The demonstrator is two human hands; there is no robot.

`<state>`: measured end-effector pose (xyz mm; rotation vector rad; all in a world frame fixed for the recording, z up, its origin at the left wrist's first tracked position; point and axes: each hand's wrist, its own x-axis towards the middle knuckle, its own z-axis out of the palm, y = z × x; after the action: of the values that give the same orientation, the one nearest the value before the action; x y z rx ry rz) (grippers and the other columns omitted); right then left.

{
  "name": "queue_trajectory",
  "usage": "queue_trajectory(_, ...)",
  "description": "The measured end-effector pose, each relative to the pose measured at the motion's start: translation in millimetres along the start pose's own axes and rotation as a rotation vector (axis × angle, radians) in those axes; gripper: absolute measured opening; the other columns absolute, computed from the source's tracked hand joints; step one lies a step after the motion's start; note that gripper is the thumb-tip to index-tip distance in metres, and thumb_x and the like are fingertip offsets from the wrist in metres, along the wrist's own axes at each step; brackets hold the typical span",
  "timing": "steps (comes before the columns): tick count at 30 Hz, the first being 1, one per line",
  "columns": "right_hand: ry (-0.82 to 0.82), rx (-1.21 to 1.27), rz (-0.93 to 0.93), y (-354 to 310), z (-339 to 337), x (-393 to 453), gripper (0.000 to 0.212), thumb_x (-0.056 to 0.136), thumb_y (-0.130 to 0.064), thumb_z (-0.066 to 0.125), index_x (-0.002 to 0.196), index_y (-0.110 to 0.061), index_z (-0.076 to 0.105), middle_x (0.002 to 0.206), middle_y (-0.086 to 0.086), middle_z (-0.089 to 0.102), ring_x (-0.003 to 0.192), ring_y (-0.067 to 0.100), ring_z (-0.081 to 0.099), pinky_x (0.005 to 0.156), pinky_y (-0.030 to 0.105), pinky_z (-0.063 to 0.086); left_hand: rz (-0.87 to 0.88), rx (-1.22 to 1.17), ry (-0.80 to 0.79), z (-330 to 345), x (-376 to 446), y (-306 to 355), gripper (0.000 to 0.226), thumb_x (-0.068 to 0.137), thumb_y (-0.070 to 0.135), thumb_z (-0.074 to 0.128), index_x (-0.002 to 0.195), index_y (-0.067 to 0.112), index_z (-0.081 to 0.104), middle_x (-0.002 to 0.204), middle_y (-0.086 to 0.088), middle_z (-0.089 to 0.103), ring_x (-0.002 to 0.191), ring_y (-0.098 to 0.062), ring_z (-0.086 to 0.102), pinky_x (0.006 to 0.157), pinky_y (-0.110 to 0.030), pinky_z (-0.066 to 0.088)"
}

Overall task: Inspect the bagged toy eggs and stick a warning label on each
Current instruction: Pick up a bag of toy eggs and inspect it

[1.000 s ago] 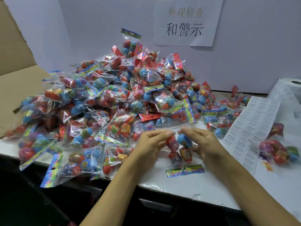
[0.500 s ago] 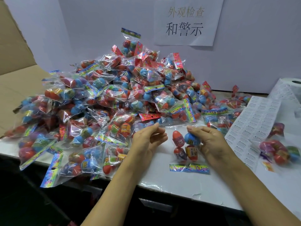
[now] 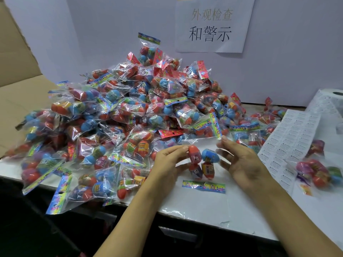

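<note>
head view:
bag (image 3: 202, 165): on the white table (image 3: 204, 206) between your hands, in front of the pile (image 3: 118, 115)
left hand (image 3: 168, 164): fingers curled, fingertips on the bag's left edge
right hand (image 3: 241, 162): fingers loosely spread beside the bag; contact unclear
label sheet (image 3: 289, 143): to your right, flat

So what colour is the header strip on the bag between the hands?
Multicoloured, rainbow-like header strip with blue edges, seen in the head view.
</note>
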<state>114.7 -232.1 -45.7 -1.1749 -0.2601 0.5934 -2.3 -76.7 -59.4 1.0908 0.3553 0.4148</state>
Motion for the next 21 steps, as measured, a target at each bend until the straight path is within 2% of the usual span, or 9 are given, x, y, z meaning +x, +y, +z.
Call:
queue_trajectory(4, 0.069, 0.092, 0.022, -3.4, -4.0, 2.0, 0.020, 0.071, -0.037, 0.074, 0.057, -0.023, 0.075, 0.073, -0.008, 0.071, 0.066, 0.005, 0.066, 0.068, 0.029, 0.044, -0.020, -0.064, 0.068, -0.2, 1.9, -0.3, 0.016, 0.096, 0.008, 0.063, 0.092, 0.003, 0.078, 0.087, -0.011, 0.076, 0.074, -0.015, 0.072, 0.060, -0.028, 0.057)
queue_trajectory(9, 0.103, 0.125, 0.037, -4.4, -3.6, 2.0, 0.026, 0.070, -0.040, 0.073, 0.054, -0.021, 0.071, 0.070, -0.006, 0.069, 0.063, 0.007, 0.065, 0.067, 0.029, 0.043, -0.029, -0.071, 0.069, -0.8, 1.7, 0.7, 0.016, 0.096, 0.010, 0.062, 0.096, 0.002, 0.076, 0.084, -0.009, 0.074, 0.073, -0.014, 0.071, 0.060, -0.028, 0.057)
queue_trajectory(14, 0.002, -0.010, -0.023, -3.4, -2.5, -2.5, 0.018, 0.069, -0.038, 0.074, 0.066, -0.020, 0.077, 0.082, -0.004, 0.073, 0.070, 0.006, 0.067, 0.071, 0.030, 0.044, -0.029, -0.057, 0.058, -1.7, 1.7, 0.0, 0.016, 0.096, 0.012, 0.063, 0.095, 0.003, 0.077, 0.085, -0.009, 0.074, 0.074, -0.014, 0.071, 0.060, -0.028, 0.058)
queue_trajectory(17, -0.055, -0.094, -0.073, -2.2, 0.3, -5.5, 0.025, 0.064, -0.040, 0.076, 0.076, -0.019, 0.082, 0.090, -0.003, 0.075, 0.077, 0.006, 0.068, 0.075, 0.031, 0.046, -0.031, -0.045, 0.061, -1.9, 1.5, -0.2, 0.017, 0.096, 0.013, 0.064, 0.092, 0.005, 0.079, 0.086, -0.010, 0.075, 0.075, -0.014, 0.071, 0.059, -0.028, 0.057)
queue_trajectory(21, -0.051, -0.149, -0.119, -1.9, 1.9, -6.4, 0.029, 0.058, -0.039, 0.078, 0.078, -0.018, 0.083, 0.089, -0.001, 0.076, 0.081, 0.009, 0.066, 0.076, 0.031, 0.047, -0.022, -0.045, 0.086, -0.6, 0.9, 0.3, 0.018, 0.097, 0.012, 0.064, 0.090, 0.006, 0.079, 0.087, -0.011, 0.076, 0.076, -0.014, 0.073, 0.057, -0.028, 0.057)
